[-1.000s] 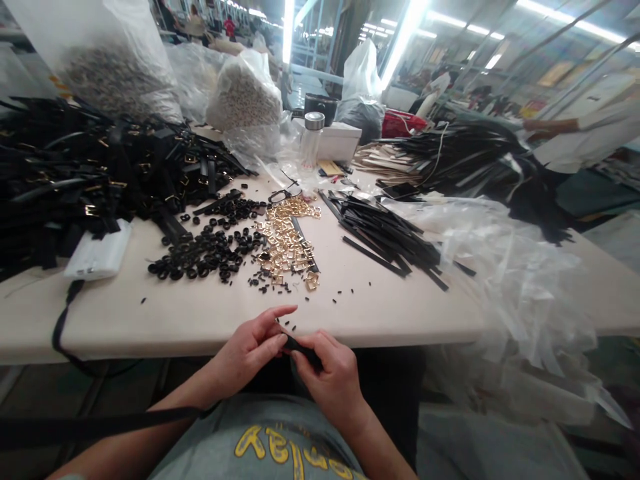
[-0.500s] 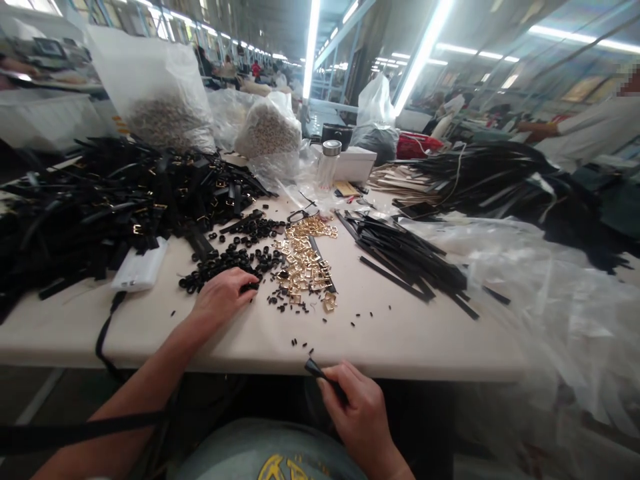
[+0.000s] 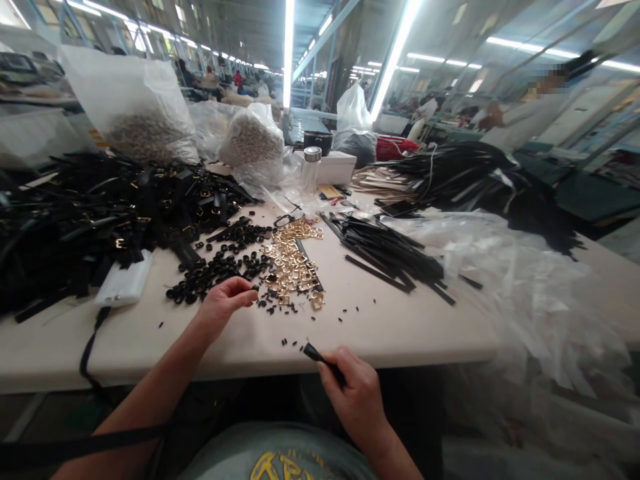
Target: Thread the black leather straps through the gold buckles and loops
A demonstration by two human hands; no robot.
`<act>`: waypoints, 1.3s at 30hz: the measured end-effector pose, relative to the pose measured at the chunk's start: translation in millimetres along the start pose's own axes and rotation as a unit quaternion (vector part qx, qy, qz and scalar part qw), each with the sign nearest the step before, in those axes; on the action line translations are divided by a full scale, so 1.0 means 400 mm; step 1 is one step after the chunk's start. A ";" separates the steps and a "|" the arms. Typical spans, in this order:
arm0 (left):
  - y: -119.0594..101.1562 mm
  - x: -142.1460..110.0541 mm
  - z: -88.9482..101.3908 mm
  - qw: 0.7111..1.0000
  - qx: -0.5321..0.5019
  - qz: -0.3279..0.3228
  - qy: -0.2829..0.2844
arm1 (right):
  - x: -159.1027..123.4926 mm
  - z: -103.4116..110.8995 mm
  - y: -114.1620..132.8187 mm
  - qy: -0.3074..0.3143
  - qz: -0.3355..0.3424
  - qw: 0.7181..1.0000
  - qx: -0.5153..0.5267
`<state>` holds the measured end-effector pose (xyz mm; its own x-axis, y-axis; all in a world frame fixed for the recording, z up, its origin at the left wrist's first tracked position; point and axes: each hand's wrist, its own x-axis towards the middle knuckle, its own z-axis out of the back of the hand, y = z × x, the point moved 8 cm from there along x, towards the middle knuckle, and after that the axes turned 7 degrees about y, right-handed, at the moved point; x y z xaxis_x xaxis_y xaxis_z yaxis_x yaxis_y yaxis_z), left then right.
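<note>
My left hand point(image 3: 225, 305) is by the near right edge of a pile of small black loops point(image 3: 213, 270). Its thumb and fingers are pinched on one black loop point(image 3: 255, 289), partly hidden by the fingertips. At the table's front edge, my right hand point(image 3: 353, 381) is closed round a black strap point(image 3: 313, 352), whose flat end sticks out toward the upper left. Gold buckles point(image 3: 293, 263) lie heaped right of the loops. Several tiny black pieces point(image 3: 285, 343) are scattered near the strap's end.
Buckled black straps point(image 3: 125, 207) are heaped at left, behind a white power bank point(image 3: 125, 283) with a cable. Loose black strips point(image 3: 385, 247) and clear plastic sheeting point(image 3: 500, 267) lie at right. A glass bottle point(image 3: 311, 172) stands at the back. A co-worker point(image 3: 525, 117) is beyond.
My left hand has come slightly right, off the pile, with a black loop in its fingertips. My right hand still grips the strap. The camera view has turned a little to the right.
</note>
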<state>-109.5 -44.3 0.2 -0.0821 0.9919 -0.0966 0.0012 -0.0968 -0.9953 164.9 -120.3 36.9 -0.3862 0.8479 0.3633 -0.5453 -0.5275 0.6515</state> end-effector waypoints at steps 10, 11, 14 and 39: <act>0.070 -0.150 -0.249 0.924 -0.300 0.203 0.118 | 0.054 0.036 0.058 -0.033 0.020 0.998 -0.041; 0.070 -0.160 -0.263 0.920 -0.304 0.210 0.130 | 0.056 0.037 0.065 -0.036 0.024 0.998 -0.055; 0.071 -0.177 -0.289 0.913 -0.313 0.217 0.149 | 0.056 0.035 0.076 -0.035 0.037 0.995 -0.091; 0.091 -0.218 -0.302 0.893 -0.275 0.185 0.305 | -0.003 0.017 0.083 0.096 0.109 0.989 -0.012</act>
<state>18.3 -124.4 -28.4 0.5822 0.7775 -0.2376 0.4199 -0.5378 -0.7311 152.3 -138.5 62.6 -0.6295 0.6891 0.3590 -0.4498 -0.6999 0.5548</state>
